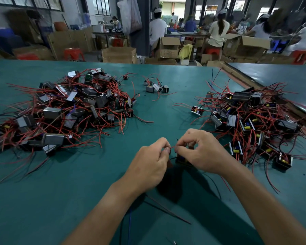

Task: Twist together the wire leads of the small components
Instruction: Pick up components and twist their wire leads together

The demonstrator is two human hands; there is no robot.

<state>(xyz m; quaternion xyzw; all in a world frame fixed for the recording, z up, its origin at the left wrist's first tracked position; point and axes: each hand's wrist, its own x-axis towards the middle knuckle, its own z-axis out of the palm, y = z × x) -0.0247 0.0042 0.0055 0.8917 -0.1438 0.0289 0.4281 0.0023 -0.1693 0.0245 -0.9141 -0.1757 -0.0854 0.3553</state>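
Clearly, our left hand (148, 162) and right hand (199, 151) each pinched the red lead (172, 147); twisting too hard could snap it or yank the part (181, 159).

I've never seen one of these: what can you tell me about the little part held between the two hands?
The small component is a dark boxy block with a blue spot, mostly hidden under the right hand, over the green table. Its thin red lead runs to the left hand; both hands pinch it.
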